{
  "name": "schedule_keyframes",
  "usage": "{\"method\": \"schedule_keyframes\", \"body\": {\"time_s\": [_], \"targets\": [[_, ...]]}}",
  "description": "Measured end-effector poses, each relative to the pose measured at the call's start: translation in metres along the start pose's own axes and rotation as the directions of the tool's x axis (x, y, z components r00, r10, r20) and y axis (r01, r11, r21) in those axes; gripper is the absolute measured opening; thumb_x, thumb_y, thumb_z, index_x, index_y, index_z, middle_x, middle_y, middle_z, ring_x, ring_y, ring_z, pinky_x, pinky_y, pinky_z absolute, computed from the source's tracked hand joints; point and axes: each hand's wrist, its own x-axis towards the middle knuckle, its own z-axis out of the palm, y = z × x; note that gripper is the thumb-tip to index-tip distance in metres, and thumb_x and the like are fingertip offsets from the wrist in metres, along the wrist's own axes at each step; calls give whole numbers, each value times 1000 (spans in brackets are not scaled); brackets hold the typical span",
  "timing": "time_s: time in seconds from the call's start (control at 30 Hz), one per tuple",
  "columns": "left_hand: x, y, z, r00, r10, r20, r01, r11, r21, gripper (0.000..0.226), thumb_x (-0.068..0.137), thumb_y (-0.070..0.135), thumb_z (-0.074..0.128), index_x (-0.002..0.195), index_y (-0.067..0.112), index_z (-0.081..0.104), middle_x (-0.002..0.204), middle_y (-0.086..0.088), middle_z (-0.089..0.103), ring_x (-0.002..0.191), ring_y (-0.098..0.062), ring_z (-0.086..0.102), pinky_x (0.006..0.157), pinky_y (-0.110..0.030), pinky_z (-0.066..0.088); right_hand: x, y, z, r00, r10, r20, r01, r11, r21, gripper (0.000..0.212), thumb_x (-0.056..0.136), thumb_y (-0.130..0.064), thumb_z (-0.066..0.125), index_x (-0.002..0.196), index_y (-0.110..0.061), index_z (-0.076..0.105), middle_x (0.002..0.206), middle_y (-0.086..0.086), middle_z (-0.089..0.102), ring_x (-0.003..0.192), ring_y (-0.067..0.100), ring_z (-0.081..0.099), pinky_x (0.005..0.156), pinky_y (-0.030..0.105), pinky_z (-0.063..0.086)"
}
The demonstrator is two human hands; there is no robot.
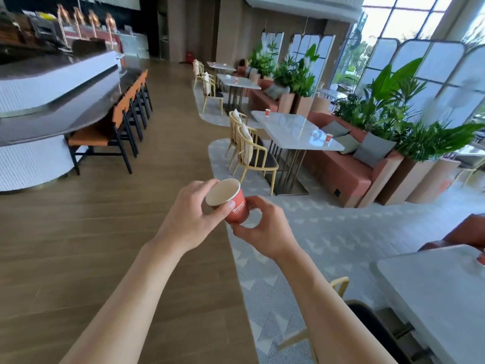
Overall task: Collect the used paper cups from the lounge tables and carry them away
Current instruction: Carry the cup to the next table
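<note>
- Out in front, mid-air over the edge where wood floor met patterned carpet, both hands had one red cup.
- Left hand gripped it near the rim, thumb on the printed side, fingers curled round the far side.
- Right hand pinched the base from below, thumb and fingers wrapped round the bottom.
- Cup was tilted, mouth facing up and left, looked empty inside.
- More red cups were sitting out: two on the nearest table, one at the far left corner, another by the sofa side.
- One more on the next table back, pretty small and blurry.
- Bottom right, another table had something red at the frame edge, couldn't tell what.
- Bar counter with stools was off to the left.
</note>
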Motion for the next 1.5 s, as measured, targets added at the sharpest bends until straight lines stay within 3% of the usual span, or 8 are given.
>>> {"method": "schedule_keyframes", "body": {"time_s": [0.2, 0.5, 0.67, 0.93, 1.17, 1.3, 1.5], "targets": [[36, -23, 33, 999, -17, 30, 18, 1000, -18, 70, 89, 75, 57, 144, 31, 55, 127, 13, 57, 125, -12, 50, 105, -27, 39, 33, 40, 4, 1000, 28, 11, -28, 1000, -11, 48, 70, -30, 91, 114, -25, 72, 108, -16, 71, 107, 3, 62, 91, 12, 43], [140, -42, 90, 997, 19, 81, -25, 997, 69, 55, 96, 66, 62, 140, 32, 58, 123, 8, 59, 121, -17, 53, 107, -44, 45, 126, 124, -12, 999, 10, -34, -9, 1000, 20, 46, 67, -31, 90, 109, -26, 71, 104, -14, 70, 102, 6, 63, 89, 25, 51], [222, -39, 145, 993, 8, 122, -20, 995, 95, 67, 96, 70, 61, 149, 29, 54, 130, 7, 57, 127, -17, 51, 110, -45, 46, 189, 188, -46, 998, 28, -63, -26, 999, 32, 52, 64, -35, 89, 112, -27, 70, 105, -16, 69, 102, 5, 63, 88, 27, 52], [316, -35, 230, 983, 28, 183, -45, 995, 91, 63, 94, 75, 56, 143, 36, 57, 129, 12, 56, 127, -14, 50, 109, -45, 46, 252, 281, -90, 995, 59, -79, -55, 997, 49, 51, 66, -27, 91, 113, -21, 72, 105, -14, 70, 102, 5, 63, 91, 27, 52], [376, -47, 288, 961, 13, 277, -30, 998, 61, 83, 89, 84, 54, 152, 31, 51, 138, 12, 54, 132, -10, 49, 111, -44, 48, 282, 338, -107, 985, 154, -75, -149, 987, 66, 53, 66, -30, 91, 115, -23, 72, 108, -13, 71, 104, 7, 64, 95, 33, 54], [412, -55, 324, 935, 37, 352, -38, 999, -3, 78, 88, 82, 55, 149, 34, 51, 132, 15, 53, 125, -4, 51, 104, -38, 53, 300, 369, -116, 965, 242, -97, -238, 970, 51, 51, 68, -29, 91, 115, -23, 72, 108, -13, 71, 105, 7, 64, 96, 35, 54], [483, -70, 385, 884, 128, 450, -89, 990, -108, 81, 88, 79, 57, 154, 33, 48, 136, 12, 51, 127, -10, 51, 102, -41, 56, 335, 409, -134, 903, 382, -194, -390, 921, 0, 52, 67, -28, 91, 116, -25, 73, 109, -13, 71, 105, 7, 65, 97, 34, 54]]}}
